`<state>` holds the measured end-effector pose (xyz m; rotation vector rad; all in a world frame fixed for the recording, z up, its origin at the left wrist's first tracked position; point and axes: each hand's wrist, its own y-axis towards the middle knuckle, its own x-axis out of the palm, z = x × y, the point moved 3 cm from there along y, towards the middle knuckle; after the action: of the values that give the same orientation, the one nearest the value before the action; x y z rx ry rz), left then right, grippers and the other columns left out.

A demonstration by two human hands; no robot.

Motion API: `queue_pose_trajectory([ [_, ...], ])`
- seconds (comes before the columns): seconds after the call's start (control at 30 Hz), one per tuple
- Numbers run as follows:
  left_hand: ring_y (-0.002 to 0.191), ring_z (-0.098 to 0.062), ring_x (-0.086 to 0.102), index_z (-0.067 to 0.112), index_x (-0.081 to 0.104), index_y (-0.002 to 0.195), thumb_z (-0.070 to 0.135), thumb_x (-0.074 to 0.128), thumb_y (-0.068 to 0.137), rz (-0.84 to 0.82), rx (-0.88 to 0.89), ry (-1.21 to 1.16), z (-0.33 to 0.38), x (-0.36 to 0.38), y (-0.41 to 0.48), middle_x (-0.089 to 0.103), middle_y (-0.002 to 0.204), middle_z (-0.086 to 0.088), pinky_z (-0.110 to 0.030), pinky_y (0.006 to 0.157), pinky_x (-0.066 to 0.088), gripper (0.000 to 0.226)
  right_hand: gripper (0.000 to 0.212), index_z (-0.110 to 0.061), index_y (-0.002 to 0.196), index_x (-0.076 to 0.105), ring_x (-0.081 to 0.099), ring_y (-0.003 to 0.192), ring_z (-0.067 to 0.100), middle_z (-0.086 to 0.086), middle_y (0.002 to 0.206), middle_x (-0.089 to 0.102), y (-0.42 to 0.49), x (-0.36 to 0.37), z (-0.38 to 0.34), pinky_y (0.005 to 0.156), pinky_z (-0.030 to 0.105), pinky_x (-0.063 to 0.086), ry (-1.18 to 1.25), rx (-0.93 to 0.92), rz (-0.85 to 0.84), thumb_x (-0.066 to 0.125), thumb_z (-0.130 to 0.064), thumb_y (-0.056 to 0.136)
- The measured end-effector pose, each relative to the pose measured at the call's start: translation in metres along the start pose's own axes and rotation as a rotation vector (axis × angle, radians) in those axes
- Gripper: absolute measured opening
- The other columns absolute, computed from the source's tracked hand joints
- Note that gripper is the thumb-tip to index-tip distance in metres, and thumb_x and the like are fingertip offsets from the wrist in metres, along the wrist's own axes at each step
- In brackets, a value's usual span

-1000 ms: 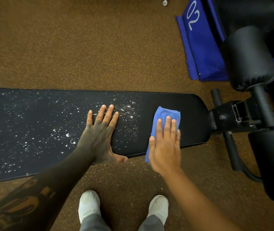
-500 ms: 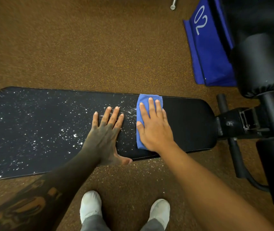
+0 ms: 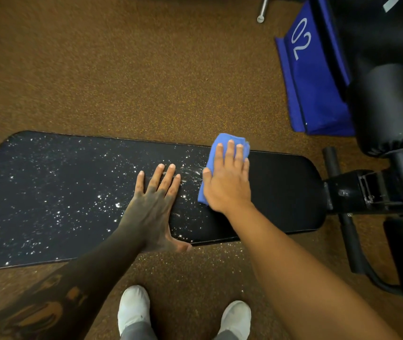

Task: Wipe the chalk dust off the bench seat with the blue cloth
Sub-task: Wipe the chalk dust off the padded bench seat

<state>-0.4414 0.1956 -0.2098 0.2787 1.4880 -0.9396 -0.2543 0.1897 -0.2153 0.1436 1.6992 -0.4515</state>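
Lying folded at the far edge of the black bench seat, the blue cloth sits pinned under the right hand, whose fingers are spread flat on top of it, pressing rather than gripping, with the cloth's top corner reaching just past the seat's far rim. Just beside the cloth, toward the seat's dusty end, the left hand rests palm down and open on the seat, holding nothing, its thumb hanging over the near edge. White chalk dust speckles the seat from the cloth outward on that side; the stretch on the cloth's other side looks clean. Beyond that clean end stand a black frame and a blue pad marked 02. White shoes stand on the brown floor near the seat.
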Motion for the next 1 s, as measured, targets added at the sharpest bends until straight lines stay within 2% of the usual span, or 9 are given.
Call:
queue_pose_trajectory([
  [0.07, 0.149, -0.031, -0.029, 0.007, -0.022, 0.153, 0.111, 0.027, 0.041, 0.005, 0.002, 0.004, -0.001, 0.0, -0.002, -0.033, 0.161, -0.013, -0.06, 0.123, -0.006, 0.161, 0.069, -0.013, 0.156, 0.001, -0.011, 0.149, 0.032, 0.012, 0.163, -0.007, -0.009, 0.003, -0.006, 0.121, 0.051, 0.004, -0.04, -0.173, -0.014, 0.027, -0.044, 0.1],
  [0.13, 0.15, -0.031, -0.028, 0.006, -0.021, 0.153, 0.111, 0.027, 0.042, 0.015, 0.012, 0.002, -0.001, -0.001, -0.002, -0.031, 0.162, -0.014, -0.06, 0.123, -0.006, 0.16, 0.068, -0.016, 0.156, 0.002, -0.01, 0.15, 0.028, 0.009, 0.164, -0.006, -0.007, 0.0, 0.006, 0.121, 0.05, 0.005, -0.052, -0.233, -0.015, 0.026, -0.045, 0.099],
  [0.27, 0.149, -0.031, -0.029, 0.006, -0.025, 0.15, 0.111, 0.029, 0.04, 0.009, 0.008, -0.016, -0.004, -0.003, -0.003, -0.031, 0.162, -0.012, -0.06, 0.123, -0.008, 0.161, 0.067, -0.012, 0.155, 0.005, -0.008, 0.15, 0.029, 0.013, 0.163, -0.003, 0.004, -0.002, 0.016, 0.121, 0.048, 0.005, 0.018, 0.068, 0.019, 0.029, -0.041, 0.1],
  [0.33, 0.149, -0.031, -0.03, 0.006, -0.023, 0.151, 0.111, 0.029, 0.04, 0.002, 0.001, -0.01, -0.007, -0.003, -0.004, -0.033, 0.161, -0.012, -0.06, 0.123, -0.008, 0.162, 0.068, -0.01, 0.155, 0.004, -0.009, 0.149, 0.032, 0.015, 0.163, -0.004, 0.003, 0.001, -0.001, 0.121, 0.048, 0.003, 0.034, 0.109, 0.038, 0.03, -0.04, 0.099],
  [0.47, 0.149, -0.031, -0.031, 0.005, -0.021, 0.152, 0.111, 0.029, 0.04, -0.006, -0.001, -0.014, -0.009, -0.005, -0.006, -0.033, 0.161, -0.013, -0.06, 0.123, -0.008, 0.162, 0.067, -0.013, 0.156, 0.005, -0.01, 0.15, 0.028, 0.01, 0.164, -0.004, -0.01, 0.002, -0.014, 0.121, 0.048, 0.004, -0.034, -0.285, -0.019, 0.028, -0.042, 0.1],
  [0.53, 0.148, -0.031, -0.031, 0.005, -0.024, 0.151, 0.11, 0.029, 0.041, -0.005, 0.004, -0.011, -0.008, -0.006, -0.007, -0.035, 0.16, -0.014, -0.06, 0.123, -0.008, 0.161, 0.065, -0.015, 0.155, 0.008, -0.007, 0.15, 0.025, 0.009, 0.164, -0.001, -0.006, -0.002, 0.001, 0.121, 0.048, 0.009, -0.068, -0.393, -0.025, 0.027, -0.042, 0.1],
  [0.73, 0.148, -0.031, -0.032, 0.006, -0.026, 0.15, 0.111, 0.028, 0.039, -0.006, -0.014, 0.002, -0.017, -0.007, -0.009, -0.036, 0.159, -0.013, -0.059, 0.123, -0.008, 0.163, 0.066, -0.012, 0.155, 0.004, -0.01, 0.149, 0.03, 0.013, 0.163, -0.004, 0.006, 0.002, -0.019, 0.121, 0.046, 0.002, 0.003, -0.061, 0.006, 0.028, -0.039, 0.1],
  [0.9, 0.148, -0.031, -0.031, 0.006, -0.023, 0.152, 0.111, 0.026, 0.04, 0.004, -0.014, 0.004, -0.021, -0.005, -0.012, -0.033, 0.161, -0.014, -0.06, 0.123, -0.007, 0.162, 0.067, -0.014, 0.156, 0.003, -0.012, 0.15, 0.028, 0.01, 0.164, -0.005, -0.025, 0.002, -0.029, 0.121, 0.05, 0.006, -0.084, -0.389, -0.059, 0.027, -0.043, 0.1],
  [1.0, 0.149, -0.031, -0.03, 0.007, -0.022, 0.152, 0.111, 0.028, 0.038, -0.002, -0.016, -0.011, -0.023, -0.004, -0.012, -0.029, 0.162, -0.013, -0.06, 0.122, -0.007, 0.162, 0.066, -0.02, 0.156, 0.002, -0.015, 0.149, 0.028, 0.01, 0.163, -0.009, -0.027, -0.002, -0.024, 0.121, 0.05, 0.003, -0.079, -0.35, -0.051, 0.02, -0.046, 0.099],
])
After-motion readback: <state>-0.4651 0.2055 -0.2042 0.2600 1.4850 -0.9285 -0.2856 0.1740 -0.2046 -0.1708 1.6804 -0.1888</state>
